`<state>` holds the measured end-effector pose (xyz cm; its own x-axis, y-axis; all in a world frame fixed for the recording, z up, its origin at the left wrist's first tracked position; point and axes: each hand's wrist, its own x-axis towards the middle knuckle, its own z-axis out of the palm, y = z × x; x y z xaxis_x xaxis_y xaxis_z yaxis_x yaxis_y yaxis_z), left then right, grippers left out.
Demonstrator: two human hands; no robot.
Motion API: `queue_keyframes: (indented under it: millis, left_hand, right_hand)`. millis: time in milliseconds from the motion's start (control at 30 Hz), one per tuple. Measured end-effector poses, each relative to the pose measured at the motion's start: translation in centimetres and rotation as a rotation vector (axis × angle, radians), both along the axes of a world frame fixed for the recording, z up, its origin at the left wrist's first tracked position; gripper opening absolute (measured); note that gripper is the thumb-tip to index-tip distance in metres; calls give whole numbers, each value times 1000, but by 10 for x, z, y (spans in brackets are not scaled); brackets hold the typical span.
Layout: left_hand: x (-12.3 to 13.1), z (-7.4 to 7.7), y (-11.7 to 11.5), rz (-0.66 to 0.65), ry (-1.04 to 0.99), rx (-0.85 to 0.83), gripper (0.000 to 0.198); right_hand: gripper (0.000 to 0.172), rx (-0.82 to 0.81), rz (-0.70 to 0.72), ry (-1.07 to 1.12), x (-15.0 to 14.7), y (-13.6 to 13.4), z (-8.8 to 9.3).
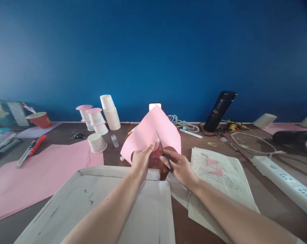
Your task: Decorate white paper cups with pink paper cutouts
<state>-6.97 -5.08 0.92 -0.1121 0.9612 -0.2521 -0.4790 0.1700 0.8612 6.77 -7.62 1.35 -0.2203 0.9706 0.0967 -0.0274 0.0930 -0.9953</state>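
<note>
My left hand (141,159) pinches the lower edge of a pink paper sheet (149,134), held upright above the table. My right hand (178,165) grips a pair of dark scissors (164,151) whose blades point up into the sheet. Rounded cut-outs show along the sheet's lower edge. Both hands hover over the far rim of a white cardboard tray (123,203).
White paper cups (97,120), some with pink lids, stand at the back left, near a large pink sheet (36,173) and a red-handled cutter (34,147). Printed papers (224,173), a white power strip (285,176), cables and a black flask (219,110) lie to the right.
</note>
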Motion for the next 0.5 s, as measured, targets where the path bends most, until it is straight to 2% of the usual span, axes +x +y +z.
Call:
queue_keyframes:
  millis: [233,500]
  left_hand:
    - [-4,4,-2,-79,9,9,50]
    - [-3,2,0,-2,7,39,50]
  right_hand:
    - [28,0,17,-9,1,0,-1]
    - [33,1,-10,-29,1,0,-1]
